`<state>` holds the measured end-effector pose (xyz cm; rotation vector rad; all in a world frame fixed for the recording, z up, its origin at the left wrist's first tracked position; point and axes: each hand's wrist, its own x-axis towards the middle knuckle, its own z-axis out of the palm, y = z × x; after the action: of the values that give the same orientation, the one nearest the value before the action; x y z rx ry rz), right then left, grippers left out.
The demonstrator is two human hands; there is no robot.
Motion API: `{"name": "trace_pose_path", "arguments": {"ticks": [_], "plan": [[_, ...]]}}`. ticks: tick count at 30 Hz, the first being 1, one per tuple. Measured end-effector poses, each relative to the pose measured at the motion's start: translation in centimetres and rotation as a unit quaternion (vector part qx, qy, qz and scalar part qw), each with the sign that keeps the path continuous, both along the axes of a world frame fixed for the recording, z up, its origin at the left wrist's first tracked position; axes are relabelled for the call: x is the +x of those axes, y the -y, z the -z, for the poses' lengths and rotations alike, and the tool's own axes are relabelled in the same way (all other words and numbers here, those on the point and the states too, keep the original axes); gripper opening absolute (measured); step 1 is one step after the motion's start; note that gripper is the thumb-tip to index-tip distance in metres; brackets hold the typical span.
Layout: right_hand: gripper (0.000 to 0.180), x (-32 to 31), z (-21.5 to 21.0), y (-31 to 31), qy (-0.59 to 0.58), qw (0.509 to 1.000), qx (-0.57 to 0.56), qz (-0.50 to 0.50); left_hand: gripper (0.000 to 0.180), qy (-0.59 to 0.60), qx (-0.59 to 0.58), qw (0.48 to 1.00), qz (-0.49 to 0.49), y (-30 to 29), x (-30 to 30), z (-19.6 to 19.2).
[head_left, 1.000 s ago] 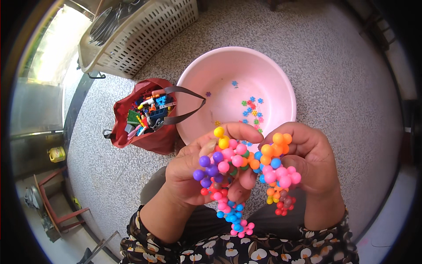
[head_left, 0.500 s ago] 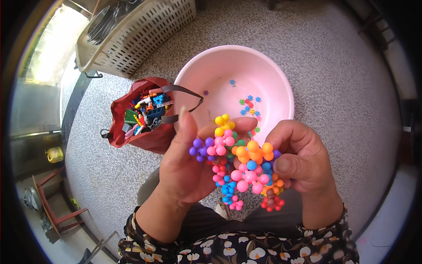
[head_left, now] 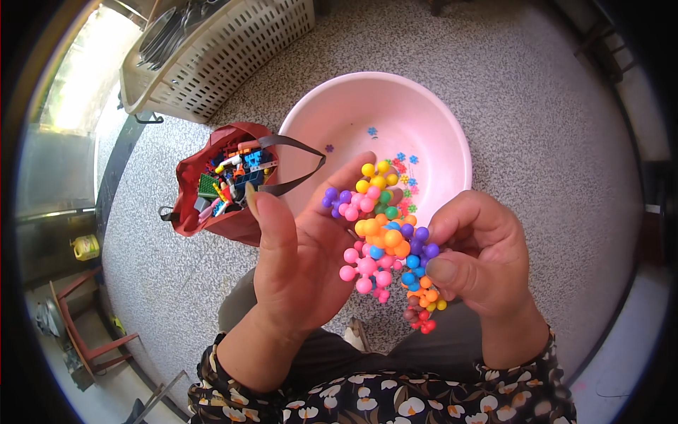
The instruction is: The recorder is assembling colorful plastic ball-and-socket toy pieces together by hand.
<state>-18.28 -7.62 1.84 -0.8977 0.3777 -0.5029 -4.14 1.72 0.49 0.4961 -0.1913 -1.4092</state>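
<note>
A cluster of joined plastic ball-shaped building pieces [head_left: 381, 237] hangs between my hands, in orange, pink, purple, blue, yellow, green and red. My right hand [head_left: 487, 258] pinches it by a purple part, thumb against forefinger. Behind the cluster's left side, my left hand [head_left: 293, 258] is spread with the palm up, thumb raised and fingers stretched out. Its fingers are partly hidden by the pieces, which seem to rest against them. Beyond the hands stands a pink basin [head_left: 374, 92] with several small flower-shaped pieces [head_left: 401, 168] on its bottom.
A red bag [head_left: 244, 230] full of mixed toy bricks [head_left: 236, 173] leans by the basin's left side, one dark handle over the rim. At the upper left is a cream slotted basket [head_left: 226, 63]. A reddish chair frame [head_left: 88, 339] and a yellow container [head_left: 86, 247] are far left.
The cluster has turned and shifted, so its purple part now shows by my right thumb. My left hand's thumb has moved outward and its fingers have opened wider.
</note>
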Motion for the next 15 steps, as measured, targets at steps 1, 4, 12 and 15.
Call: {"name": "trace_pose_path", "arguments": {"ticks": [1,4,12,15], "plan": [[0.017,0.1,-0.1,-0.1,0.001,1.0,0.0,-0.001,0.098,-0.01,0.024,0.999,-0.038,0.1,-0.2,-0.1],[0.018,0.2,-0.2,-0.7,0.0,0.998,-0.052,0.035,0.104,0.092,0.021,0.991,-0.091,0.3,-0.5,-0.2],[0.028,0.6,-1.1,-0.9,-0.103,0.852,-0.504,0.096,0.136,0.306,0.055,0.944,-0.113,0.8,-0.8,-0.4],[0.028,0.9,-0.8,-1.6,-0.077,0.858,-0.494,0.116,0.137,0.281,-0.082,0.955,-0.039,0.3,0.6,1.4]]}}
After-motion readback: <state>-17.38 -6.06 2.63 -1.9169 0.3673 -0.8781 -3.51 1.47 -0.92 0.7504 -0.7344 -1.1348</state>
